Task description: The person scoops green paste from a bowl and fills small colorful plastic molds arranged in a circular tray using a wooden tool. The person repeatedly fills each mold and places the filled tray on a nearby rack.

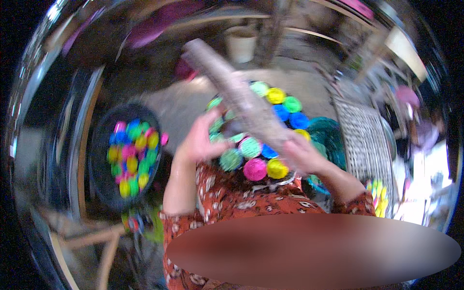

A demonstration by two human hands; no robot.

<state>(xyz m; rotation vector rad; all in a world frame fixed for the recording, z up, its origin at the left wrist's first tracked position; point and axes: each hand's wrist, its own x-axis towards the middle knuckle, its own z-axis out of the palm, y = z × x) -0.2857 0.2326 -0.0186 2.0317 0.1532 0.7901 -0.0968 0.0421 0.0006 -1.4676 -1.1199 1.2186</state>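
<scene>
My right hand (303, 152) is closed round the near end of a thick, pale brown wooden stick (237, 92). The stick slants up and away to the left, above a cluster of round colourful pieces. Pink (255, 169), yellow (277, 168), blue (299, 121) and green discs (292, 104) stand close together in front of my body. At the cluster's left side is my left hand (200, 137), thumb and fingers apart, beside the pale green pieces (231, 159). Motion blurs both hands, and the stick hides part of the cluster.
A dark oval tub (100, 176) on the left holds many small colourful pieces. Teal netting or plastic (326, 137) lies right of the cluster, beside a woven slatted bench (362, 137). A pale bucket (240, 46) stands at the back; a wooden frame (92, 239) is at lower left.
</scene>
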